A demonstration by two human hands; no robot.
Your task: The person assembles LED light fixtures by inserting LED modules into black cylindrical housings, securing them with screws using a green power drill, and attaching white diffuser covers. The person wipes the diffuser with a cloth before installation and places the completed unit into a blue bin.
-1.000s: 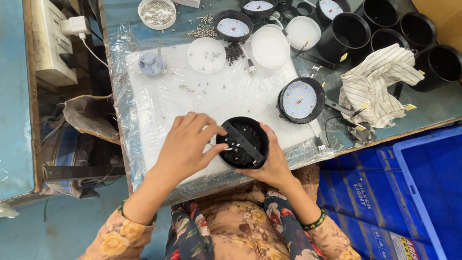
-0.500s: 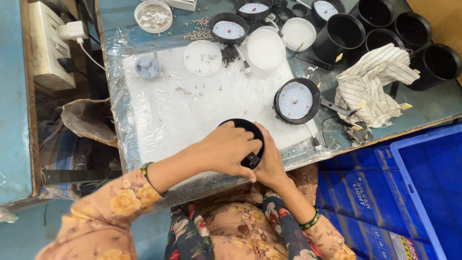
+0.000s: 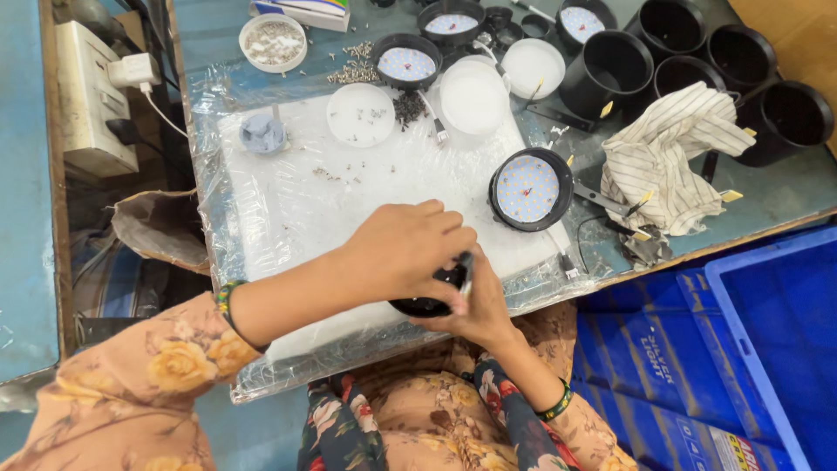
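Note:
A round black lamp housing (image 3: 425, 305) sits at the near edge of the white plastic-wrapped work pad (image 3: 296, 201). My left hand (image 3: 405, 249) reaches in from the left and lies over the housing with curled fingers, hiding most of it. From below, my right hand (image 3: 478, 305) grips the housing's right side. A thin grey strip (image 3: 466, 269) sticks up between my fingers; what it is cannot be told.
A black lamp with a white LED board (image 3: 527, 187) lies right of the pad, beside a striped cloth (image 3: 671, 157). White discs (image 3: 360, 113), a bowl of screws (image 3: 273, 39) and several black housings (image 3: 606, 61) stand behind. A blue crate (image 3: 776, 323) is at the right.
My left hand has moved right across the housing and now covers its open face. The housing has shifted slightly toward the table's near edge.

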